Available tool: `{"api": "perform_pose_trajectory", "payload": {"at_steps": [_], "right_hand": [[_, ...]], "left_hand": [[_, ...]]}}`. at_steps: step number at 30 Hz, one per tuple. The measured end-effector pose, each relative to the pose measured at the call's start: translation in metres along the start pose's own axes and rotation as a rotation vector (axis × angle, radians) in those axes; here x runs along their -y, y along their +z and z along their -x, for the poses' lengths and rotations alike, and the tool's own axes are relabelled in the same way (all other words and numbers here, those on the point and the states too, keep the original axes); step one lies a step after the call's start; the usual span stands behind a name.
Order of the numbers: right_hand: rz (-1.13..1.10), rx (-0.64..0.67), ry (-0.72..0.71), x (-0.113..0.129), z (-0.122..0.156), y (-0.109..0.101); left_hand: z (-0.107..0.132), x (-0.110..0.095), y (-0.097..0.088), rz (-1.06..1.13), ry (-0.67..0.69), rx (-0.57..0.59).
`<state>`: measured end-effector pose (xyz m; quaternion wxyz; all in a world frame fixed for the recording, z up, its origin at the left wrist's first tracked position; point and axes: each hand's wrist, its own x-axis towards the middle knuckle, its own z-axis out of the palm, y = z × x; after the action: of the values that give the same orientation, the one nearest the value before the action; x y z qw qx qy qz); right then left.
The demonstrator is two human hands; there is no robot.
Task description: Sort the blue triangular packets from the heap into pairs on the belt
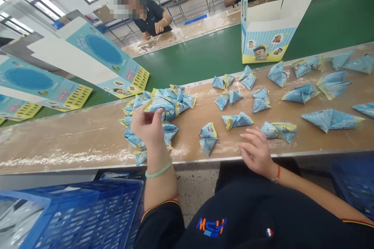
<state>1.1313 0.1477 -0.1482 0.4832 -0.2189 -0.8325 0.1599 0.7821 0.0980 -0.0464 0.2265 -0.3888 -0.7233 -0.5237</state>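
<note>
My left hand is raised over a pile of blue and yellow triangular packets on the wooden bench, and its fingers pinch one packet at the top of the pile. My right hand rests flat near the bench's front edge, fingers spread, holding nothing. It lies just left of a pair of packets. More packets lie in pairs across the bench, such as one pair between my hands and another behind my right hand.
A blue plastic crate stands on the floor at lower left. A green conveyor belt runs behind the bench, with an upright printed carton and flat printed cartons on it. Two other people work at a far table.
</note>
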Motion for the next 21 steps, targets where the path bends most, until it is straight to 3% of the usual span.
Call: {"api": "perform_pose_trajectory", "payload": {"at_steps": [5,8,10,11,15,16,18,20,21], "right_hand": [[0.013,-0.003,-0.006,-0.001,0.000,0.000],[0.014,-0.001,0.001,-0.001,0.001,0.001],[0.009,0.000,0.001,0.000,0.001,0.001],[0.005,0.002,-0.001,0.000,0.001,0.000],[-0.004,0.016,-0.008,0.000,0.000,0.000],[-0.004,0.017,-0.009,0.000,0.000,0.000],[-0.001,0.013,-0.010,-0.001,0.000,0.001],[0.003,0.007,-0.005,-0.001,0.000,0.001],[0.003,0.004,0.000,-0.001,0.000,0.001]], "left_hand": [[0.021,-0.002,0.047,0.010,0.132,0.640],[0.031,0.001,0.073,-0.080,0.114,0.842],[0.029,0.004,0.081,-0.129,0.094,0.881],[0.025,0.006,0.082,-0.142,0.083,0.848],[-0.007,0.010,0.089,-0.318,0.034,0.555],[-0.015,0.009,0.093,-0.414,0.016,0.567],[-0.027,0.005,0.105,-0.591,-0.025,0.717],[-0.035,0.000,0.114,-0.667,-0.055,0.842],[-0.038,-0.002,0.115,-0.656,-0.061,0.844]]}}
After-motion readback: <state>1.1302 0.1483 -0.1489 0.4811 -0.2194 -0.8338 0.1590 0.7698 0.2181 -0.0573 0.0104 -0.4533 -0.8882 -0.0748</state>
